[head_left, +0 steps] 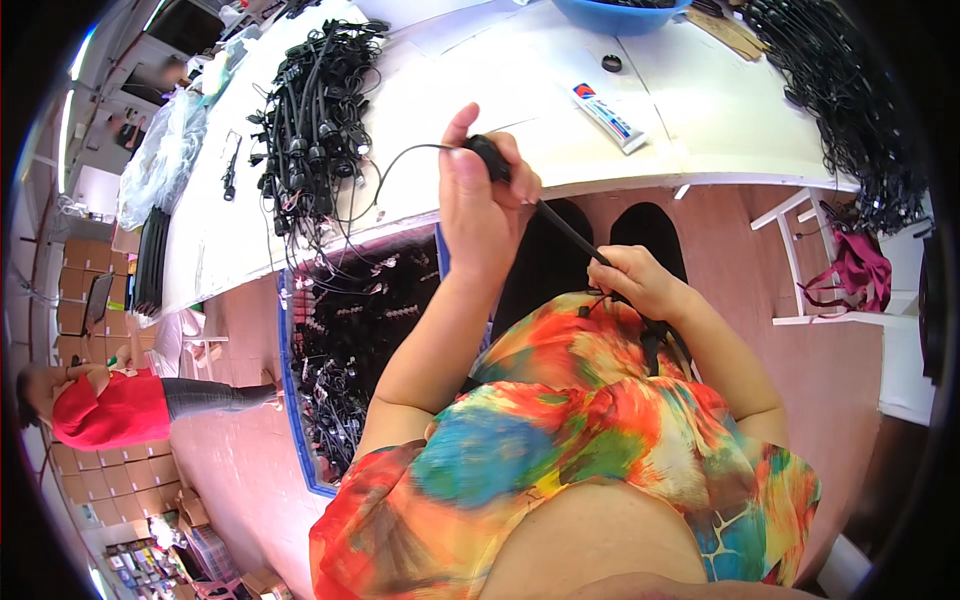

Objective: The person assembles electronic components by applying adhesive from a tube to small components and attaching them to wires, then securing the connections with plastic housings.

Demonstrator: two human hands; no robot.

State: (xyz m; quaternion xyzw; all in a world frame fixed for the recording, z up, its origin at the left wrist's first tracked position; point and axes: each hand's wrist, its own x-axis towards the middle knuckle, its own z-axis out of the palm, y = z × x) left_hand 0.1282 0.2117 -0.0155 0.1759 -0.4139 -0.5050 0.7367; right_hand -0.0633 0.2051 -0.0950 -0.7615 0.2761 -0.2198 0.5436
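Observation:
My left hand (pixel 480 200) is raised in front of the table's front edge, with its fingers closed round a rounded black part (pixel 487 157). From that part a thin black wire (pixel 405 152) curves left toward the pile on the table. A thicker black cable (pixel 570 232) slants down from my left hand to my right hand (pixel 645 282), which grips it above my lap. More dark cable hangs below my right hand, partly hidden against my colourful top. The exact kind of the rounded part cannot be made out.
On the white table (pixel 480 80) lie a heap of black cables (pixel 315 130), a white tube (pixel 608 118) and a black ring (pixel 611 63). A blue bowl (pixel 620 18) stands at the back. Left of my legs is a blue-rimmed bin (pixel 300 400) of cables. A person in red (pixel 110 408) stands far left.

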